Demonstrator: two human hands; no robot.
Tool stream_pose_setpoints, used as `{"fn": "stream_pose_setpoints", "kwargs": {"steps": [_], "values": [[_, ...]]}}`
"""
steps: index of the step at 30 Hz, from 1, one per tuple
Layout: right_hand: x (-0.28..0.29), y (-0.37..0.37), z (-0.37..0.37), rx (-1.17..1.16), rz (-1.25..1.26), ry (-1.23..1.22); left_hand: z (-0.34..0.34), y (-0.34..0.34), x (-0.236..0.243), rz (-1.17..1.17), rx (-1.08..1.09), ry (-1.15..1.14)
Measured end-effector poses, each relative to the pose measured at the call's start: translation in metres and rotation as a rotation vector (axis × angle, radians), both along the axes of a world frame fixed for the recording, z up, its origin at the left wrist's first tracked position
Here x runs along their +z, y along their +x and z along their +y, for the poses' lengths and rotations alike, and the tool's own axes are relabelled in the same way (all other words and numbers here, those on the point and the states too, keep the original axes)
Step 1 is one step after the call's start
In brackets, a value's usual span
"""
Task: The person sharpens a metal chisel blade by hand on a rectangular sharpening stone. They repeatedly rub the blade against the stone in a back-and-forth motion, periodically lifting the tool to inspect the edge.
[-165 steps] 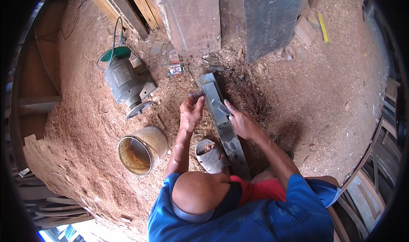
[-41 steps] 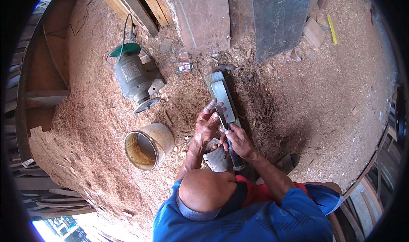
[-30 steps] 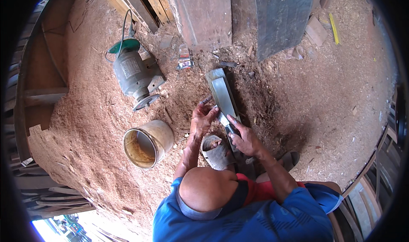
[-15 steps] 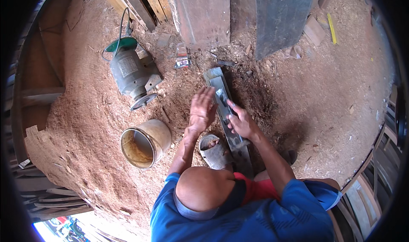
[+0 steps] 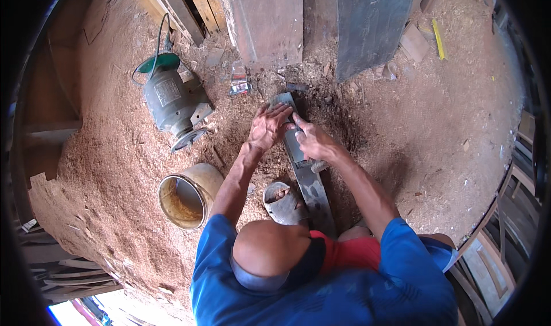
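My right hand [image 5: 315,141] is closed round a chisel [image 5: 319,166], whose butt end shows below the palm. Its blade is hidden under my fingers. My left hand [image 5: 268,128] reaches in from the other side, its straightened fingers lying flat over the front of the tool on a grey sharpening stone [image 5: 293,147]. The stone rests on a long narrow board [image 5: 315,195] running from between my legs away from me. A foot in a worn grey shoe [image 5: 284,204] is beside the board on the left.
A bucket [image 5: 202,179] with liquid inside stands to the left. Beyond it lies a grey bench grinder [image 5: 166,96] with a cord. Large boards [image 5: 376,24] lean at the back. A yellow strip [image 5: 439,39] lies far right on sawdust-covered ground [image 5: 436,131].
My left hand has come down from beside the blade onto the front of the chisel. My right hand has pushed the chisel farther along the stone, away from me.
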State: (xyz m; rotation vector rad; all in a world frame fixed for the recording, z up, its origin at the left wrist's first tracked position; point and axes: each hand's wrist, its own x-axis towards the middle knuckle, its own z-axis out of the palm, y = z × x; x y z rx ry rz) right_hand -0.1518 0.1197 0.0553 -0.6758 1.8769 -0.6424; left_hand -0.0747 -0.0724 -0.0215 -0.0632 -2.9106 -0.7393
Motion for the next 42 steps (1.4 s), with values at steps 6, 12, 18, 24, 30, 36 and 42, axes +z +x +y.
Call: {"fn": "stream_pose_setpoints", "kwargs": {"steps": [6, 12, 18, 24, 30, 36, 42], "values": [[-0.021, 0.115, 0.096, -0.123, 0.218, -0.069, 0.108, 0.104, -0.023, -0.064, 0.065, 0.149], [-0.01, 0.017, -0.002, -0.101, 0.086, 0.023, 0.008, 0.006, -0.001, -0.045, 0.052, -0.003], [0.002, 0.041, 0.042, -0.091, 0.014, -0.001, 0.056, 0.054, -0.008, -0.125, 0.142, 0.131], [-0.009, 0.069, 0.036, -0.139, 0.075, -0.009, 0.052, 0.061, -0.031, 0.039, 0.063, -0.012], [0.017, -0.005, -0.019, -0.068, -0.157, 0.144, -0.004, 0.011, -0.016, 0.008, 0.129, 0.128], [-0.012, 0.127, 0.089, -0.148, 0.198, -0.089, 0.1, 0.112, -0.021, -0.152, 0.043, 0.168], [-0.01, -0.008, 0.002, 0.018, 0.102, 0.004, -0.008, -0.017, 0.005, -0.252, 0.037, 0.13]]}}
